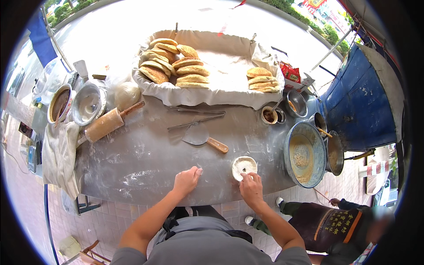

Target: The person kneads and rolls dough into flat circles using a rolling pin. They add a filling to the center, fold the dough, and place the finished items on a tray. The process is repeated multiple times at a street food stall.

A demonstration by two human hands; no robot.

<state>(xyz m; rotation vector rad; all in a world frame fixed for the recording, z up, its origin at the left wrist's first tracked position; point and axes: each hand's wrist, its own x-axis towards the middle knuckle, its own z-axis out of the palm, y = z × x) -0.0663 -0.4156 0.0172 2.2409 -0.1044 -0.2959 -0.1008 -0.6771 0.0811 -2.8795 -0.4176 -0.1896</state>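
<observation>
A small white round of dough (243,165) lies on the metal worktable (149,165), with a dark spot at its middle. My right hand (251,189) reaches over its near edge, curled fingertips on the dough close to that spot; whether they pinch it is hidden. To the left, my left hand (187,181) hovers at the table's near side, fingers drawn together with flour on the tips and nothing visible in them. Beyond both hands rests a broad metal scraper (196,134) with a wooden handle (217,145). Metal tongs (198,116) lie just behind the scraper.
A cloth-lined tray (202,94) holds stacked flatbreads (192,71). At left are a wooden rolling pin (104,125), a cloth (59,155) and a floury metal bowl (88,104). A large patterned bowl (304,154) stands at right. Another person (328,225) stands at lower right.
</observation>
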